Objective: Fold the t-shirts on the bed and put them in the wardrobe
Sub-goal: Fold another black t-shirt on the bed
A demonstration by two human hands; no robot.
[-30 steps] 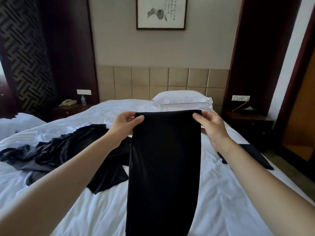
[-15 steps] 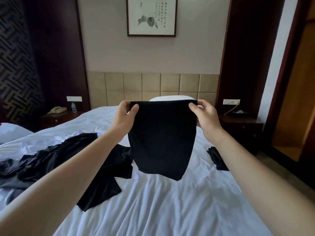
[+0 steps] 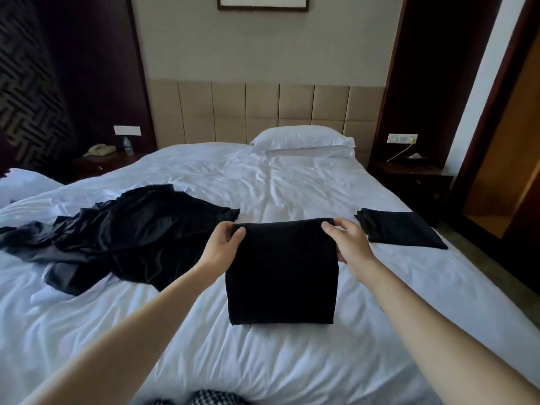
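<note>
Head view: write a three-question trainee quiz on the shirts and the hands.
1. True or false: the left hand and the right hand each pinch a top corner of the black t-shirt.
2. Fill in: the unfolded black heap lies to the ___ of the black t-shirt.
3. Where is the folded t-shirt? A: under the unfolded black heap. B: on the bed, right of both hands. C: in the left hand.
Key: 1 true; 2 left; 3 B.
</note>
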